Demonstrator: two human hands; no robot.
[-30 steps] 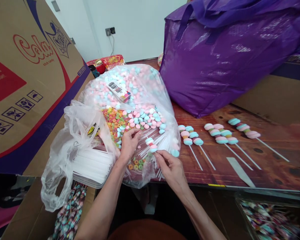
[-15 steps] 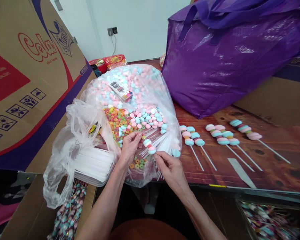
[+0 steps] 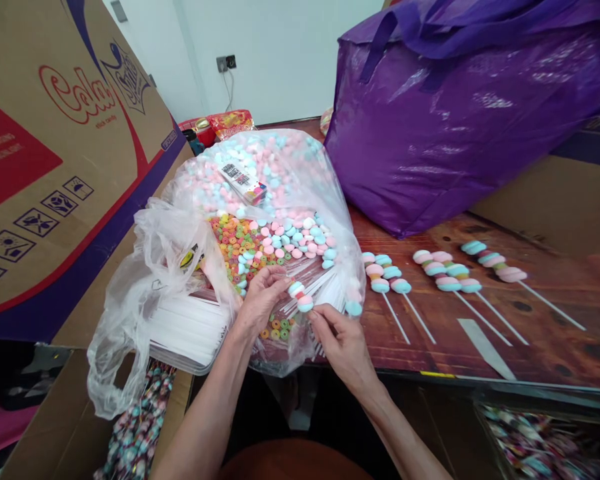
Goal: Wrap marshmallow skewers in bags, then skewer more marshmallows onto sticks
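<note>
Between my two hands is a marshmallow skewer (image 3: 301, 297), with pink, white and blue marshmallows and a red ring threaded on a thin white stick. My left hand (image 3: 263, 300) is closed in a pinch at its upper end; whatever lies under those fingertips is mostly hidden. Below the lowest marshmallow, my right hand (image 3: 344, 339) grips the stick between thumb and fingers. Under my hands, an open clear plastic bag (image 3: 347, 233) holds loose marshmallows (image 3: 295, 239), colourful ring gummies (image 3: 230, 243) and white sticks (image 3: 325, 288).
Several finished skewers (image 3: 450, 272) lie on the wooden-patterned table (image 3: 430, 353) to the right, near a white strip (image 3: 485, 347). A purple bag (image 3: 445, 127) stands behind them. Left are a large carton (image 3: 80, 167) and a tub of sticks (image 3: 187, 333); boxes of wrapped candies (image 3: 140, 420) sit below.
My left fingertips have moved slightly down and closer over the skewer's upper end, covering the greenish ring seen there before. My right hand stays on the stick.
</note>
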